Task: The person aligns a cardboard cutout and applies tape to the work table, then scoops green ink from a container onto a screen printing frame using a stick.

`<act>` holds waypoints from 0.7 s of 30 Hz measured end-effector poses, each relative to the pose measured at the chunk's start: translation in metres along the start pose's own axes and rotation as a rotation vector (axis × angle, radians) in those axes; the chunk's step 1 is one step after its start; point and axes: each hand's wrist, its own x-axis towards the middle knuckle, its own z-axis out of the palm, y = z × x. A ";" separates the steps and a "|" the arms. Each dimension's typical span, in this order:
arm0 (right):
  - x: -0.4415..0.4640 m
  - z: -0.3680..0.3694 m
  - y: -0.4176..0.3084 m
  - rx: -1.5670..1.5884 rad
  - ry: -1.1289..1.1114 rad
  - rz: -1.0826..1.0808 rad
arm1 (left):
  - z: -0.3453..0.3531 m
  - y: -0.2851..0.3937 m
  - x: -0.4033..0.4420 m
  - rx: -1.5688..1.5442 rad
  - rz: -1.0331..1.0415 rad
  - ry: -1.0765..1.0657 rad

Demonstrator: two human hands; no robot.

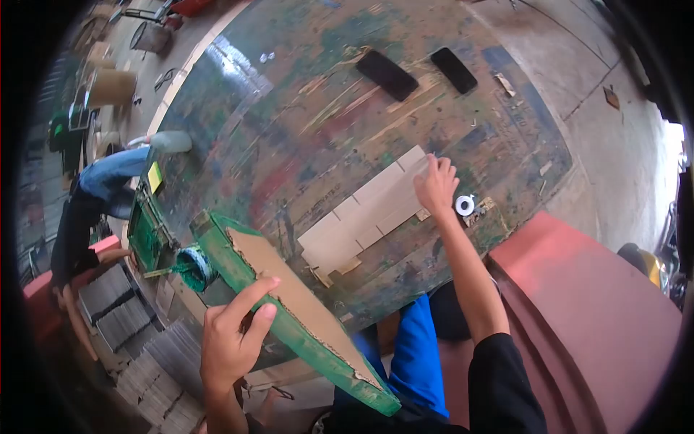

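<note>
My left hand (235, 336) grips the near side of a green-stained frame (303, 343), thumb and index finger on its edge. Brown cardboard (289, 278) with a torn edge lines the frame, which is tilted over the table's near left side. Flat on the table lies a pale cardboard piece (365, 210) with short dark slits or marks along both long edges. My right hand (437, 184) has its curled fingers closed at that piece's upper right end; the fingertips are partly hidden. Just right of this hand sits a white tape roll (465, 205).
Two dark phones (387, 74) (454, 70) lie on the stained table (289, 145). A tin of green paint (194, 269) with a stick stands at its left edge. Stacked grey sheets (159, 372) and another person (79, 231) are at left; reddish sheets (585, 289) at right.
</note>
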 end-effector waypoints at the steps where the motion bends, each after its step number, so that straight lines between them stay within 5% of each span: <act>1: 0.004 0.005 0.004 -0.036 -0.002 0.003 | -0.001 -0.001 -0.001 -0.010 -0.007 0.001; 7: 0.051 0.006 0.042 0.129 -0.167 0.055 | -0.006 -0.004 -0.006 -0.055 -0.034 -0.022; 15: 0.047 -0.142 -0.018 0.826 -0.622 0.156 | -0.012 -0.011 -0.011 -0.091 -0.004 -0.025; 19: 0.040 -0.146 -0.021 0.738 -0.648 0.047 | -0.012 -0.013 -0.012 -0.088 0.021 -0.016; 21: 0.043 -0.150 -0.021 0.725 -0.653 0.193 | -0.012 -0.014 -0.013 -0.080 0.024 -0.015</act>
